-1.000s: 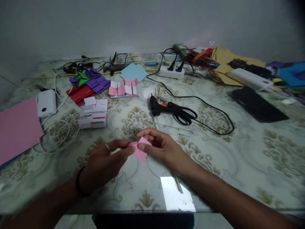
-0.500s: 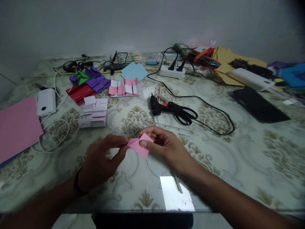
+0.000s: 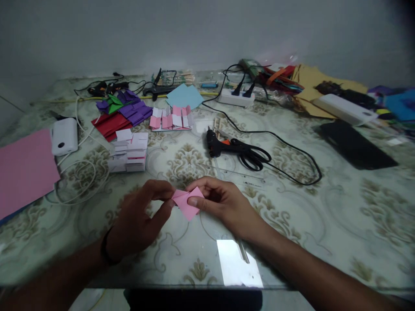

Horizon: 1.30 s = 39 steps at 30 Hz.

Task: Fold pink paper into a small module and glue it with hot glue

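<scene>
Paper [image 3: 186,208], pink and folded, is held over the patterned tabletop [image 3: 178,263] by the left hand [image 3: 134,222], pinching one corner, and the right hand [image 3: 227,205], gripping the opposite side under its thumb, probably to steady the crease, the glue gun [image 3: 213,145] lying beyond.

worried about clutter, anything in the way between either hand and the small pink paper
Nothing visible: the right hand holds the small pink paper, thumb on top; the left hand is at its left corner. The black glue gun lies beyond.
</scene>
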Each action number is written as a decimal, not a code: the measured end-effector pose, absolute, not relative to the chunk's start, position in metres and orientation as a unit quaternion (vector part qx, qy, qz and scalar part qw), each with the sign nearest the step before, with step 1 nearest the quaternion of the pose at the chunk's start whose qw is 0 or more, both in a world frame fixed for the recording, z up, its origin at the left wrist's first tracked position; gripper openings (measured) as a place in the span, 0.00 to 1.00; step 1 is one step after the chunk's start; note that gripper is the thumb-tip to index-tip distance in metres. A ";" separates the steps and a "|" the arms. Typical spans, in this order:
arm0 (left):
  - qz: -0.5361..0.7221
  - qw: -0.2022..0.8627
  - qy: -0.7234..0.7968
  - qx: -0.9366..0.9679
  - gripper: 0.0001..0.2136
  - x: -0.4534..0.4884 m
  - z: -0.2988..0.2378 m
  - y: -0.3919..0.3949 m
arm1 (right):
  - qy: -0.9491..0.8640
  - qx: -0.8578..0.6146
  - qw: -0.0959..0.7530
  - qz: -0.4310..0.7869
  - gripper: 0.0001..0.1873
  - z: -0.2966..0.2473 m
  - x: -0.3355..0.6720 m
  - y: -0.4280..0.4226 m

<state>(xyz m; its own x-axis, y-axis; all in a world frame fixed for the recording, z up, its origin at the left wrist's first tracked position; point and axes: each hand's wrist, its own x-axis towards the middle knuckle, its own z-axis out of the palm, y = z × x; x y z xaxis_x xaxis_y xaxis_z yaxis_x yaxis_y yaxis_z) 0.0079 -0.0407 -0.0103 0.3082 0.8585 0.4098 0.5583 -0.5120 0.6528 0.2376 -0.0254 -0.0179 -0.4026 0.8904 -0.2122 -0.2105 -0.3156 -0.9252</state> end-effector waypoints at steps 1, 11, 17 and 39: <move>0.378 0.206 0.446 0.784 0.10 0.007 -0.010 -0.041 | -0.438 -0.386 0.385 0.714 0.20 -0.018 0.238 -0.026; 0.409 0.197 0.415 0.788 0.11 0.011 -0.011 -0.037 | -0.453 -0.406 0.375 0.700 0.20 -0.019 0.239 -0.026; 0.414 0.201 0.430 0.776 0.11 0.014 -0.010 -0.038 | -0.455 -0.406 0.377 0.697 0.19 -0.017 0.240 -0.024; 0.272 0.327 0.430 0.796 0.10 0.011 0.005 -0.027 | -0.531 -0.443 0.370 0.620 0.18 -0.018 0.242 -0.023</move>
<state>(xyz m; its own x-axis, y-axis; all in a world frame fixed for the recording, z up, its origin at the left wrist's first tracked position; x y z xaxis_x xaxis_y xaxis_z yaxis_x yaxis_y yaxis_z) 0.0107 -0.0265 0.0054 0.4831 0.8624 0.1512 0.5066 -0.4162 0.7551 0.2421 -0.0233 -0.0178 -0.3339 0.9297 -0.1556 0.0113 -0.1611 -0.9869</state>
